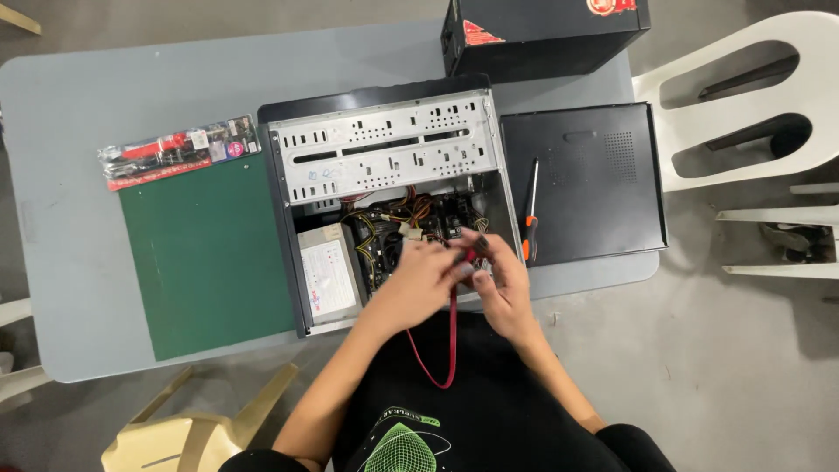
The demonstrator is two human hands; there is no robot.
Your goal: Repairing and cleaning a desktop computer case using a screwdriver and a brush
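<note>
- Fingers of the left hand (pixel 426 278) and right hand (pixel 500 281) pinch the connector end of a red data cable (pixel 452 336) between them, over the open computer case (pixel 384 201).
- The cable loops down toward the lap.
- Best to grip the plug, not the wire, and square it before pushing.
- A screwdriver (pixel 530 214) lies on the removed side panel (pixel 590 179), right of the case.

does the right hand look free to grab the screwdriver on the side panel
Probably not straight away: the right hand and the left hand both hold the red cable. The screwdriver lies uncovered on the black side panel, close by.
</note>
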